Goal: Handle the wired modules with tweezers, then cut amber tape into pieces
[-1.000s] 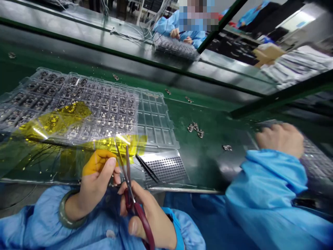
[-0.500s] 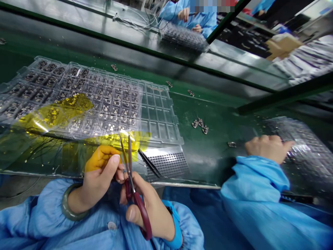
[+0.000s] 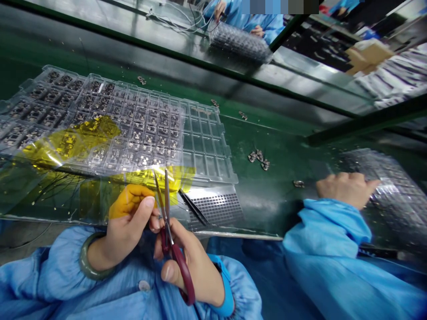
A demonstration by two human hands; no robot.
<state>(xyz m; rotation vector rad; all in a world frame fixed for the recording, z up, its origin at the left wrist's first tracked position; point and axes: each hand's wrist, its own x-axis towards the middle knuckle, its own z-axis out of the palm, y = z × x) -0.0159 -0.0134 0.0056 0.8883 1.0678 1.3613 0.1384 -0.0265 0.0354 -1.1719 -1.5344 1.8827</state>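
The left hand point(image 3: 128, 213) pinches a yellow film point(image 3: 180, 178) over the desk point(image 3: 267, 209) edge, and the right hand point(image 3: 191, 266) is gripping red-handled scissors point(image 3: 186, 280), with open blades at the film, just below a clear plastic tray point(image 3: 203, 155).

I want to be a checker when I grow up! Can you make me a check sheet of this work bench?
Surface: green bench mat, with tiny specks on it.
Job's things: clear film with yellow patches, lying over a plastic tray of metal parts; scissors with red handles.
Grips: left hand pinches the clear film; right hand holds the scissors.
Clutter: loose metal bits, tweezers, mesh plate.
Cables: thin wires on the far bench.
Surroundings: a co-worker's hand on bubble wrap; another worker across; cardboard box.
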